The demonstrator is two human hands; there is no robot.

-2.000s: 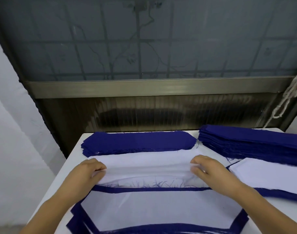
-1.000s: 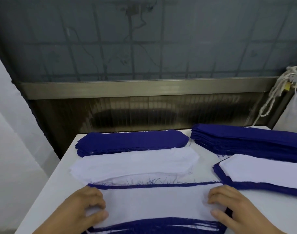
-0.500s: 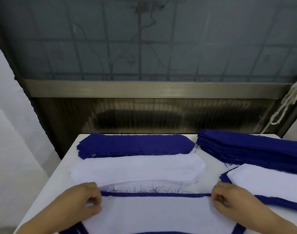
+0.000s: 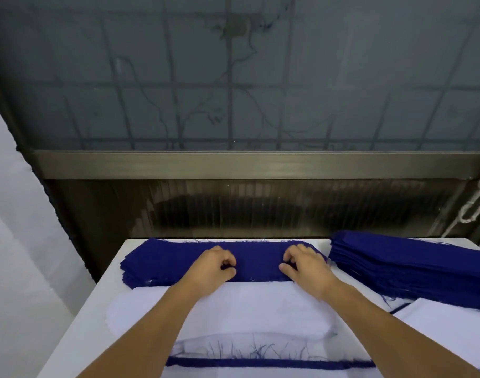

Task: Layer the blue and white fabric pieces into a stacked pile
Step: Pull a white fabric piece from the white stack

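Observation:
A flat stack of dark blue fabric pieces (image 4: 165, 263) lies along the far edge of the white table (image 4: 77, 336). My left hand (image 4: 215, 267) and my right hand (image 4: 304, 266) are both on top of it, fingers curled down and pinching the top blue piece near its middle. Just in front lies a stack of white pieces (image 4: 247, 309), partly under my forearms. Nearest me is the layered pile (image 4: 260, 362), showing a white top with a frayed blue edge.
A thick stack of blue pieces (image 4: 410, 266) sits at the right, with a white piece (image 4: 451, 331) on blue fabric in front of it. A metal window frame (image 4: 233, 165) stands right behind the table. A white rope (image 4: 476, 205) hangs at far right.
Both hands left the near layered pile and reached forward over the white stack to the far blue stack, where they now pinch its top piece.

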